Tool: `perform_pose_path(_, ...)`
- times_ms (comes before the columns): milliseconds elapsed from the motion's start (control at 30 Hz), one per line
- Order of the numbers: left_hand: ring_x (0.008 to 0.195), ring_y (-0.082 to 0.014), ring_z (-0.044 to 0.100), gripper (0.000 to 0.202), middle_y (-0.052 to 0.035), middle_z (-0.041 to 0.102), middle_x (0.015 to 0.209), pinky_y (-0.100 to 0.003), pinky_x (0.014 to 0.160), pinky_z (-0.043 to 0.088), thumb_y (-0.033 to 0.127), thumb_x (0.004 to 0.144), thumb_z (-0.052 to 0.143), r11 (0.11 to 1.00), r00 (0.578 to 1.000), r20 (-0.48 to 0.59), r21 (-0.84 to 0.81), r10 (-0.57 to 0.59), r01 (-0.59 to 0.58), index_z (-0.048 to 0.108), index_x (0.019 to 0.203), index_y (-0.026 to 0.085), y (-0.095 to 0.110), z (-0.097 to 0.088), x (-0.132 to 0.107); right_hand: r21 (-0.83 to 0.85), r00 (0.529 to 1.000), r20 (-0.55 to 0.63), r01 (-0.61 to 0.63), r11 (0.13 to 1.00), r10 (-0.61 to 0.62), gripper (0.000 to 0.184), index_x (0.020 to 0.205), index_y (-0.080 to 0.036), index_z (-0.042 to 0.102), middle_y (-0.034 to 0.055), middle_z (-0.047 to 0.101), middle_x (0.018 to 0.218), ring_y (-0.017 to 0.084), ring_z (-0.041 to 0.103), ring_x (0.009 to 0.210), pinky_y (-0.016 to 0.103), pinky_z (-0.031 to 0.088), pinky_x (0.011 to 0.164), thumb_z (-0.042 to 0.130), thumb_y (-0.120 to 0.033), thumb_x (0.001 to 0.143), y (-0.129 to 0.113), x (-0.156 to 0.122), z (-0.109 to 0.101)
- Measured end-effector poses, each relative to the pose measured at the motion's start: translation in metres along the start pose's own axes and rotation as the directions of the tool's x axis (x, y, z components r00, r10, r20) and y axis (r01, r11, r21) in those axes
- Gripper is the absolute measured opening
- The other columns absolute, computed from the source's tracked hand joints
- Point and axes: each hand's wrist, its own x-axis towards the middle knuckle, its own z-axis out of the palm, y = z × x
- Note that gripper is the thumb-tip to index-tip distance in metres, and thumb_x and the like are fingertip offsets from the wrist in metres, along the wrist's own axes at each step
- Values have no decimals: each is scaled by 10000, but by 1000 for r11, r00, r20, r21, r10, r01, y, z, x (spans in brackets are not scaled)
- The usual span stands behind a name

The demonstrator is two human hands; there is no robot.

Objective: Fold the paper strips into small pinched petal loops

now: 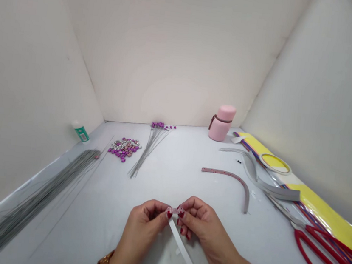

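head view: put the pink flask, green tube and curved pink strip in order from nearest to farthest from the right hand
1. Curved pink strip: on the table, ahead and slightly right of the right hand.
2. Pink flask: roughly straight ahead, near the back wall.
3. Green tube: far over to the left, by the left wall.

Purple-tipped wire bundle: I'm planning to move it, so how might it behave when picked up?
The wire bundle would likely splay when lifted, since some wires stray from the rest. They look thin and nearly straight, so probably light and springy rather than floppy. The crowded purple tips may tangle.
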Motion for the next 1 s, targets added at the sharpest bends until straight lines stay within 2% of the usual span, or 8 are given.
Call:
perform_pose_path(133, 606, -147, 572, 138, -43, 671, 619, -230, 594, 422, 241, 703, 624, 997, 998, 44, -53, -45, 47, 678, 699, 115, 2, 3, 0, -11, 998, 66, -8, 1000, 9, 192, 754, -157, 493, -28, 591, 562, 60, 479, 443, 171, 320, 436, 641, -277, 729, -1, -3, 2)
perform_pose_path(300, 574, -125, 537, 149, -30, 654, 595, -216, 565, 393, 244, 669, 661, 989, 994, 52, -107, -98, 103, 703, 717, 109, 5, 5, -2, -145, 995, 82, 72, 987, -60, 198, 749, -176, 488, -71, 512, 500, 52, 386, 410, 170, 270, 410, 637, -304, 725, -3, -5, 2)
perform_pose_path(467, 648, -123, 560, 176, -56, 677, 692, -215, 641, 403, 247, 719, 636, 934, 975, 169, -300, -147, 193, 704, 807, 110, 3, 6, -4, -267, 992, 56, 123, 956, -112, 197, 776, -193, 494, -94, 421, 466, 60, 295, 421, 184, 205, 409, 619, -341, 739, -3, -2, 0)
perform_pose_path(533, 688, -128, 575, 178, -71, 688, 743, -219, 675, 409, 240, 723, 643, 909, 969, 203, -363, -138, 205, 696, 833, 110, 1, 7, -5, -239, 995, 45, 103, 966, -95, 221, 785, -200, 486, -98, 414, 471, 61, 300, 422, 183, 206, 408, 631, -354, 724, -3, -1, -1)
perform_pose_path(633, 704, -149, 596, 200, -83, 694, 751, -245, 685, 422, 229, 668, 704, 903, 970, 223, -390, -94, 177, 684, 825, 107, -2, 7, -5, -134, 999, 43, 3, 991, 3, 251, 760, -200, 465, -107, 420, 461, 47, 274, 382, 176, 170, 375, 643, -367, 703, -3, -1, 1)
perform_pose_path(767, 661, -167, 606, 199, -87, 695, 700, -278, 665, 434, 254, 627, 737, 909, 979, 184, -387, -85, 152, 676, 735, 98, -4, 8, -4, -19, 996, 49, -78, 997, 79, 306, 648, -190, 423, -106, 433, 421, 34, 288, 350, 166, 168, 364, 680, -356, 664, -1, -1, 1)
perform_pose_path(1000, 631, -177, 596, 277, -80, 679, 648, -282, 635, 439, 354, 619, 725, 917, 983, 133, -362, -126, 166, 699, 732, 102, -5, 11, -5, 47, 991, 73, -119, 992, 115, 356, 629, -184, 440, -78, 512, 419, 35, 345, 327, 159, 219, 362, 701, -427, 628, 0, -1, -2)
